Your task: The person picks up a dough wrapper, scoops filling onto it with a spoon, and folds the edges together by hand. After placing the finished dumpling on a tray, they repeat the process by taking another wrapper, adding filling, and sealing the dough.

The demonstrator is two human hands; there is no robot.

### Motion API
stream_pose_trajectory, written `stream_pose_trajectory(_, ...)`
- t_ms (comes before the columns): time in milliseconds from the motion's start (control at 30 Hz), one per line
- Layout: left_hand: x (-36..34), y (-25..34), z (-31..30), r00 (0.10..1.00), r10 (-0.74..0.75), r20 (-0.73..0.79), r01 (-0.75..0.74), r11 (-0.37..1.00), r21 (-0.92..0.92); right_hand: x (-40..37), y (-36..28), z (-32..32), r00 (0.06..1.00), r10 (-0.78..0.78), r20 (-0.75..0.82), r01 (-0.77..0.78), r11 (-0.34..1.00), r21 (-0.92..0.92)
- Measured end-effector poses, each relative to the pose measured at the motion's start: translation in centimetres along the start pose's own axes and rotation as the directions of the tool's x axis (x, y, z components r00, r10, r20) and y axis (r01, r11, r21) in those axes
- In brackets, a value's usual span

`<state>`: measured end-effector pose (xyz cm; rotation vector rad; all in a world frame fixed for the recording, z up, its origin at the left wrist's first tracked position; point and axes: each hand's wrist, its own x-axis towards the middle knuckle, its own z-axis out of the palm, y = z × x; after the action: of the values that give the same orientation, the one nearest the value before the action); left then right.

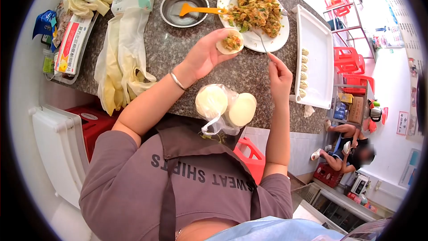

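My left hand [203,55] pinches a round dumpling wrapper [220,50] from the side, with a mound of filling [231,42] at its middle. In my right hand [280,76] is a thin metal utensil [263,44] held by its handle; its far end rests at the chopped filling [258,9], so its shape there is hidden. That filling is heaped on a white plate [223,0]. Between my forearms, two stacks of round wrappers [242,109] lie in a clear plastic bag [218,127] near the counter edge.
A white tray [318,62] holds a row of several folded dumplings [304,73]. Left of the plate stands a metal bowl [171,11] with an orange spatula [200,10] across it. Pale gloves [116,67] drape over the counter [174,49]. A person [350,149] sits far right.
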<state>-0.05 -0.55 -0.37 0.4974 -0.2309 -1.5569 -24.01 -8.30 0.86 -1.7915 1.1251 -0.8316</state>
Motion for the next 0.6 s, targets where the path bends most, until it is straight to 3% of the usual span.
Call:
stream_pose_trajectory(33, 0.0, -0.1, 0.2, 1.0, -0.003, 0.008, 0.003, 1.0, 0.005, 0.5, 0.5, 0.0, 0.996, -0.078, -0.041, 0.064, 0.961, -0.27)
stream_pose_trajectory(67, -0.4, -0.4, 0.5, 0.995, 0.068, 0.066, -0.078, 0.985, 0.156, 0.9, 0.9, 0.2, 0.995, -0.081, -0.051, 0.064, 0.961, -0.269)
stream_pose_trajectory(100, -0.6, -0.6, 0.8, 0.983, 0.129, 0.134, -0.164, 0.941, 0.296, 1.3, 1.0, 0.6, 0.98, -0.193, -0.045, 0.161, 0.91, -0.383)
stream_pose_trajectory(133, -0.7, -0.7, 0.9, 0.983, 0.123, 0.14, -0.161, 0.94, 0.299, 1.4, 1.1, 0.9, 0.954, -0.299, -0.025, 0.249, 0.835, -0.491)
stream_pose_trajectory(200, -0.9, -0.6, 1.1, 0.981, 0.117, 0.152, -0.163, 0.927, 0.338, 1.7, 0.5, 1.5, 0.959, -0.28, -0.044, 0.224, 0.844, -0.488)
stream_pose_trajectory(267, -1.1, -0.3, 1.2, 0.989, 0.085, 0.125, -0.119, 0.945, 0.303, 2.1, -0.8, 2.0, 0.813, -0.583, -0.022, 0.431, 0.625, -0.651)
stream_pose_trajectory(300, -1.2, -0.2, 1.3, 0.994, 0.055, 0.097, -0.078, 0.962, 0.261, 1.9, -1.6, 2.4, 0.814, -0.581, -0.029, 0.425, 0.629, -0.651)
stream_pose_trajectory(367, -1.1, -0.3, 1.4, 0.989, 0.106, 0.106, -0.137, 0.927, 0.35, 1.4, -3.1, 3.3, 0.923, -0.386, -0.003, 0.38, 0.909, -0.17)
stream_pose_trajectory(400, -1.1, -0.4, 1.5, 0.979, 0.162, 0.12, -0.199, 0.88, 0.431, 1.3, -3.5, 3.7, 0.924, -0.383, -0.01, 0.376, 0.911, -0.168)
stream_pose_trajectory(467, -1.3, -0.7, 1.6, 0.968, 0.202, 0.15, -0.251, 0.837, 0.486, 1.2, -4.1, 4.5, 0.968, -0.246, 0.048, 0.228, 0.944, 0.239)
stream_pose_trajectory(533, -1.4, -1.2, 1.8, 0.953, 0.243, 0.183, -0.304, 0.79, 0.533, 1.3, -4.0, 4.8, 0.977, -0.208, 0.054, 0.183, 0.937, 0.298)
stream_pose_trajectory(600, -1.2, -1.7, 1.8, 0.854, 0.465, 0.233, -0.501, 0.615, 0.609, 1.3, -4.0, 5.1, 0.99, -0.129, 0.054, 0.097, 0.91, 0.403)
